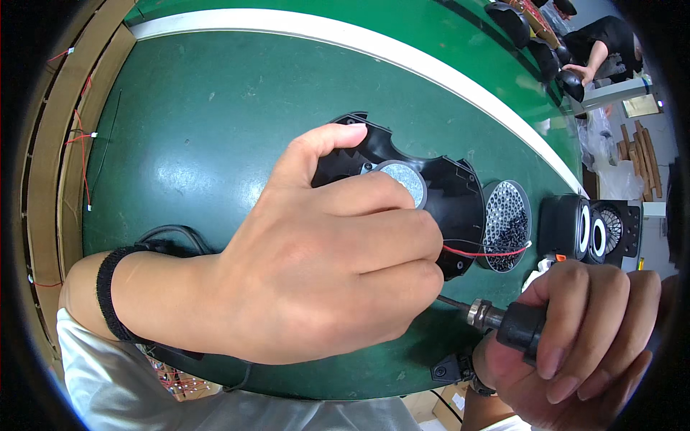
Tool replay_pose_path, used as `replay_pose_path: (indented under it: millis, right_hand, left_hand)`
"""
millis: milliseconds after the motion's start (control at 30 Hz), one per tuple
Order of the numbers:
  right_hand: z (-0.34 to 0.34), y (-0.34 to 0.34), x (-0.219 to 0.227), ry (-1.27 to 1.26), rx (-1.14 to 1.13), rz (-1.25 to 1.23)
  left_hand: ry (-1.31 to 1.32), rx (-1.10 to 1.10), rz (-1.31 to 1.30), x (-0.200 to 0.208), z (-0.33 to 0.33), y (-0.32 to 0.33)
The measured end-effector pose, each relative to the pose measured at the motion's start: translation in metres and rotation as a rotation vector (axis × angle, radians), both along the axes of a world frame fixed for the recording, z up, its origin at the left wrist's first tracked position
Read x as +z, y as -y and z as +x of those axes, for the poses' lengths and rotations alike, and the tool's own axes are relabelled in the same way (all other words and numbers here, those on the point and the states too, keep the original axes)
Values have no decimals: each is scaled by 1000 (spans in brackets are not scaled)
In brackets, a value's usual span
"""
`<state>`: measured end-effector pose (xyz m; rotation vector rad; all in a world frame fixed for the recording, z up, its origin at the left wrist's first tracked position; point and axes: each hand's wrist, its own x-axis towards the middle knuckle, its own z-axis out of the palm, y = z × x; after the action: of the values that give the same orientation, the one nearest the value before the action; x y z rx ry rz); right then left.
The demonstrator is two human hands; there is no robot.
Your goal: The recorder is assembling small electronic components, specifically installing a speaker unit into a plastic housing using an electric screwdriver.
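Note:
My left hand (323, 258) lies over a black curved plastic housing (453, 197), its thumb hooked on the upper left edge and its fingers curled down onto the part. A round silver-grey disc, apparently a speaker's back (404, 179), sits in the housing and is partly covered by my fingers. Red and black wires (489, 253) run out from under the hand to a small white connector. At the lower right, my right hand (593, 330) is wrapped around the black body of a screwdriver (521, 327), probably powered. Its thin bit points left, the tip close to my left little finger.
Beside the housing, an oval dish (507, 223) holds many small black screws. Black speaker units (568, 226) stand at the right. A wooden rack (47, 179) with hanging wires borders the green bench (180, 122) on the left. Another person (607, 50) works at the upper right.

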<state>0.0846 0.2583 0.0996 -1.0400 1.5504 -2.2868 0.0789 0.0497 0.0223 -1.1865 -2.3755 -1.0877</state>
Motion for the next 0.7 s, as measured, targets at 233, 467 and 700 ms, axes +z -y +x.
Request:
replay_pose_path:
  millis: [233,467,700]
  right_hand:
    - [-4,-9,-2,9,110,91]
    - [-9,-12,-19,-80,119,-10]
    - [37,8,-3,101,-341,-94]
  left_hand:
    - [2,-5,15,2,0,-1]
    - [35,-8,11,-1,0,1]
    - [15,-29,38,-3,-1,2]
